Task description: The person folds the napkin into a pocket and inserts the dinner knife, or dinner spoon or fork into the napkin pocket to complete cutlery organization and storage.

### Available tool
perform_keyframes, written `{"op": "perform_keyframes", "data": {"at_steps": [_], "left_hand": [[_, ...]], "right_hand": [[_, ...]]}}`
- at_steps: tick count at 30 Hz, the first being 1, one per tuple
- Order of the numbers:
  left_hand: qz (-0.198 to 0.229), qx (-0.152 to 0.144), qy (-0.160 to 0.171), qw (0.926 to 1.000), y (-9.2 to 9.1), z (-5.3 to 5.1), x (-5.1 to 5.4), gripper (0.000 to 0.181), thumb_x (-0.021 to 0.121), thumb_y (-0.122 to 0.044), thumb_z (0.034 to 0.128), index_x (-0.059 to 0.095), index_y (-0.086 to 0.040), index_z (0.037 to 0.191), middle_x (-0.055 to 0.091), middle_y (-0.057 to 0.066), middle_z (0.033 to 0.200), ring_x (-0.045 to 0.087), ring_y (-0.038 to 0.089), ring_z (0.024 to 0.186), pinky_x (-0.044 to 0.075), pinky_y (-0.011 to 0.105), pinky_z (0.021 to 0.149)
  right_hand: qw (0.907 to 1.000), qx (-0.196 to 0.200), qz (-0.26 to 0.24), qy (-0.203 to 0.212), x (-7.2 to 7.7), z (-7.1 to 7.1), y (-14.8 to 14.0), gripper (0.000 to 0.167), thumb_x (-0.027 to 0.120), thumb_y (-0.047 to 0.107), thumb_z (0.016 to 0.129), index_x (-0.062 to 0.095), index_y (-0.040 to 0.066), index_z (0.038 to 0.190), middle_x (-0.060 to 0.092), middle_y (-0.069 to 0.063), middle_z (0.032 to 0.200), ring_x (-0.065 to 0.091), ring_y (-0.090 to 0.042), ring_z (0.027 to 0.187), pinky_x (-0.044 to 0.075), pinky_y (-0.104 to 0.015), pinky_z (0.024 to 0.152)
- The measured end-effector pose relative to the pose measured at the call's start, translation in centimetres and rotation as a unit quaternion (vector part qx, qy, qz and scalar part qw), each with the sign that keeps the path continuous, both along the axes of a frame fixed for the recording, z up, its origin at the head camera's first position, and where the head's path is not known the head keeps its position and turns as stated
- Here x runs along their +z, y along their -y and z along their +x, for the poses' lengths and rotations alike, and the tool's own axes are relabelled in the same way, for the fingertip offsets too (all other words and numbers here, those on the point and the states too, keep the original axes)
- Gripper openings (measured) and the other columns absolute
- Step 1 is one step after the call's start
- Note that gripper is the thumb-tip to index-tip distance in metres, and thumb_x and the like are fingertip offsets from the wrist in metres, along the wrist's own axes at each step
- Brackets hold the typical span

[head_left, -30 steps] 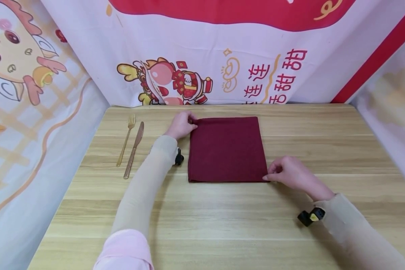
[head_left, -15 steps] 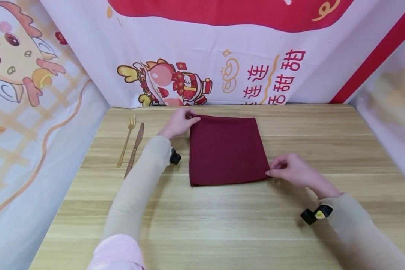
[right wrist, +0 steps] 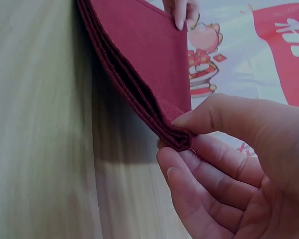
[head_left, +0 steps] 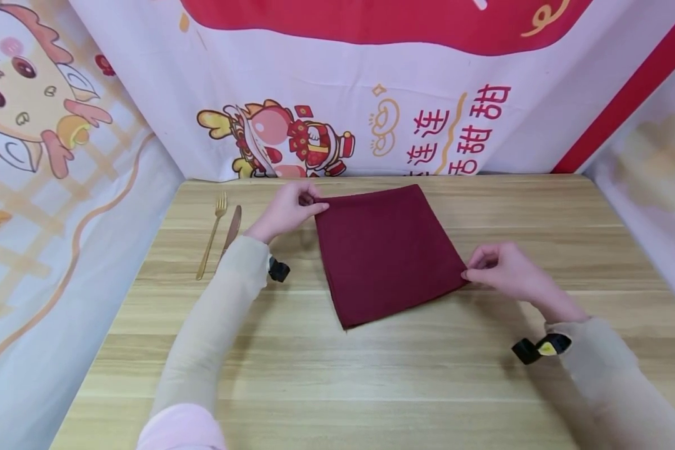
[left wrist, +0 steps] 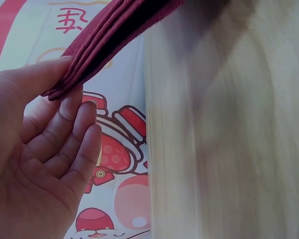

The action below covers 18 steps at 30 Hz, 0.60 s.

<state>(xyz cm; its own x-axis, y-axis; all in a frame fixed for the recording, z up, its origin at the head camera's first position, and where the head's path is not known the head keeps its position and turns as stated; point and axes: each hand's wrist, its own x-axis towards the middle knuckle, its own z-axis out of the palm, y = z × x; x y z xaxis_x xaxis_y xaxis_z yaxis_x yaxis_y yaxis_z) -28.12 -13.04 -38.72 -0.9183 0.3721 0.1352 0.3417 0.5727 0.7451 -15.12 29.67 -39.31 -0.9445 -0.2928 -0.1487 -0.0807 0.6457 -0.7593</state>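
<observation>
A dark red cloth napkin (head_left: 388,253), folded into a square of several layers, sits turned at an angle over the middle of the table. At its far left corner my left hand (head_left: 290,209) pinches the layers between thumb and fingers. My right hand (head_left: 509,272) grips the opposite corner, at the near right. The stacked edges of the napkin (right wrist: 134,84) show in the right wrist view, with the thumb on top and fingers beneath. In the left wrist view the held corner of the napkin (left wrist: 99,47) is raised off the wood.
To the left lie a gold fork (head_left: 212,234) and a copper-coloured knife (head_left: 233,226), the knife partly hidden by my left sleeve. The wooden table (head_left: 405,387) ends at the back against a printed cloth hanging (head_left: 349,81).
The napkin has turned clockwise, its near left corner swinging nearer and to the right. My left hand has moved slightly left; my right hand has moved right and away, both still holding corners.
</observation>
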Motion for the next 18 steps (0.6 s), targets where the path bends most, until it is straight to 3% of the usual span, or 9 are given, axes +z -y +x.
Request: {"op": "perform_keyframes", "data": {"at_steps": [11, 18], "left_hand": [[-0.025, -0.026, 0.014, 0.9992, 1.3, 2.3, -0.7, 0.016, 0.076, -0.019, 0.095, 0.07, -0.004, 0.098, 0.068, 0.007, 0.09, 0.062, 0.021, 0.084, 0.051, 0.033, 0.078], [-0.049, -0.047, 0.032, 0.9972, 1.6, 3.5, -1.4, 0.012, 0.075, -0.019, 0.0955, 0.07, -0.007, 0.096, 0.067, 0.004, 0.088, 0.061, 0.02, 0.084, 0.05, 0.034, 0.078]], "right_hand": [[0.999, -0.031, 0.03, -0.01, -0.3, -2.1, -2.1, 0.015, 0.078, 0.015, 0.092, 0.073, 0.001, 0.094, 0.071, -0.007, 0.085, 0.061, -0.019, 0.074, 0.05, -0.028, 0.063], [0.9959, -0.031, 0.084, -0.01, -0.9, -3.9, -2.5, 0.015, 0.076, 0.019, 0.093, 0.076, 0.005, 0.095, 0.071, -0.006, 0.091, 0.058, -0.026, 0.085, 0.046, -0.037, 0.074]]}}
